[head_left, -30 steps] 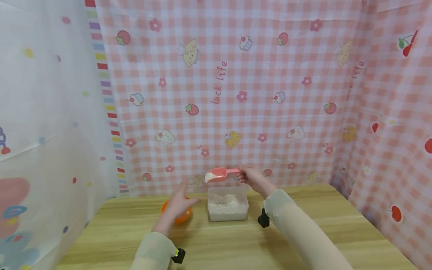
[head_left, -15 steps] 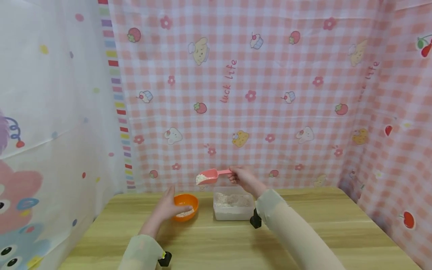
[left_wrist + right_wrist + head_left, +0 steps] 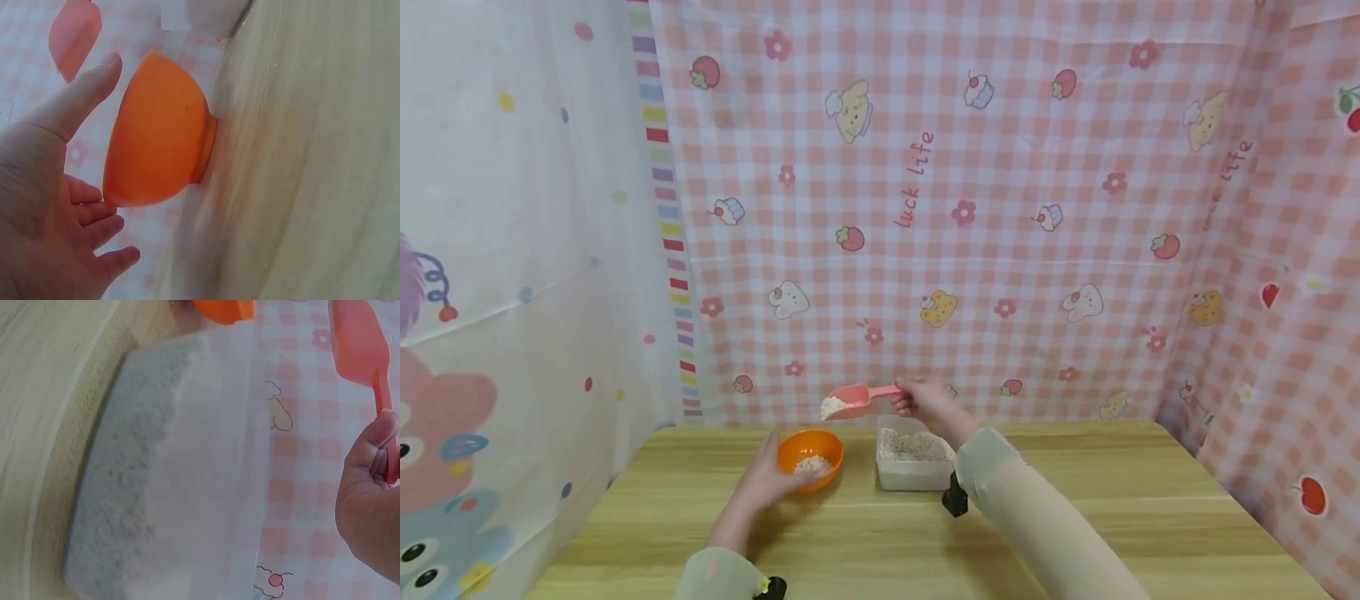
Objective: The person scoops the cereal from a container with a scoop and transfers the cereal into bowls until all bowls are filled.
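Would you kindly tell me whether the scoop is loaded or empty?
Loaded: the head view shows pale grains at the front of the scoop, held by the right hand.

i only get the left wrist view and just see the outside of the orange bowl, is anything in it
Observer: Yes. The head view shows pale grains in the bottom of the orange bowl.
Operator: ok and the pink scoop top left, i can't see its handle, who has it
Observer: The person's right hand grips it by the handle.
Operator: and the whitish box, only a corner of it shows here, is it empty
Observer: No, the head view shows a layer of pale grains inside it too.
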A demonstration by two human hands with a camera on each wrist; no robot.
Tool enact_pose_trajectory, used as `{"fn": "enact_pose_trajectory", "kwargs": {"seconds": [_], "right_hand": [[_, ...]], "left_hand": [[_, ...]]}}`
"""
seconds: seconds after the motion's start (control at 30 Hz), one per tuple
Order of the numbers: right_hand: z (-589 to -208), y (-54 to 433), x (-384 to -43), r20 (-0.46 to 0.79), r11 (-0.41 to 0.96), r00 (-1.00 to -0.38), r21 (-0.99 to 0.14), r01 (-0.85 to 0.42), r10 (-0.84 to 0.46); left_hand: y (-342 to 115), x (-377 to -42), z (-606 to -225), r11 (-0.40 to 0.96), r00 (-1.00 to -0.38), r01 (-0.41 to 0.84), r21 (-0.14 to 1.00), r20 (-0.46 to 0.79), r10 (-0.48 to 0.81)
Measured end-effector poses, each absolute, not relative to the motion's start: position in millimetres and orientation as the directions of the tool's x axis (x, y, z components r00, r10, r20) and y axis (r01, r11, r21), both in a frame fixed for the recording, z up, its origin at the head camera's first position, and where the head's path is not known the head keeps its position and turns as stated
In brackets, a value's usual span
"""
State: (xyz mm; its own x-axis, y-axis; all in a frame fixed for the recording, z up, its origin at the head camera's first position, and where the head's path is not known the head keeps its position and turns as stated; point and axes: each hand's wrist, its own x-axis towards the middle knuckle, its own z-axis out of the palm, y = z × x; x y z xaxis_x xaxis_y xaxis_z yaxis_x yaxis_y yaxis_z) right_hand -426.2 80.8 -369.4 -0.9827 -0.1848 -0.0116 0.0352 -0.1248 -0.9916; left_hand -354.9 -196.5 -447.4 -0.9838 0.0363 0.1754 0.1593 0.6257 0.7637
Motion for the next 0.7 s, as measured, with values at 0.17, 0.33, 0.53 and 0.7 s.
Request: {"fn": "enact_pose_trajectory", "kwargs": {"seconds": [0.17, 0.33, 0.53, 0.7], "right_hand": [[-374.0, 77.5, -425.3, -0.015, -0.125, -0.981, -0.991, 0.040, -0.193], [-378.2, 74.7, -423.3, -0.026, -0.124, -0.983, -0.991, 0.049, -0.183], [-381.7, 68.1, -422.8, -0.037, -0.116, -0.984, -0.992, 0.058, -0.176], [-384.3, 59.9, -422.1, -0.032, -0.091, -0.983, -0.995, 0.049, -0.183]], "left_hand": [[-196.3, -354.2, -450.0, 0.606, -0.986, 0.147, 0.782, 0.166, 0.025], [-192.9, -354.5, -451.0, 0.591, -0.983, 0.167, 0.789, 0.183, 0.034], [-192.4, -353.9, -453.2, 0.590, -0.983, 0.163, 0.790, 0.181, 0.029], [-193.6, -353.1, -456.0, 0.585, -0.987, 0.138, 0.799, 0.160, 0.014]]}}
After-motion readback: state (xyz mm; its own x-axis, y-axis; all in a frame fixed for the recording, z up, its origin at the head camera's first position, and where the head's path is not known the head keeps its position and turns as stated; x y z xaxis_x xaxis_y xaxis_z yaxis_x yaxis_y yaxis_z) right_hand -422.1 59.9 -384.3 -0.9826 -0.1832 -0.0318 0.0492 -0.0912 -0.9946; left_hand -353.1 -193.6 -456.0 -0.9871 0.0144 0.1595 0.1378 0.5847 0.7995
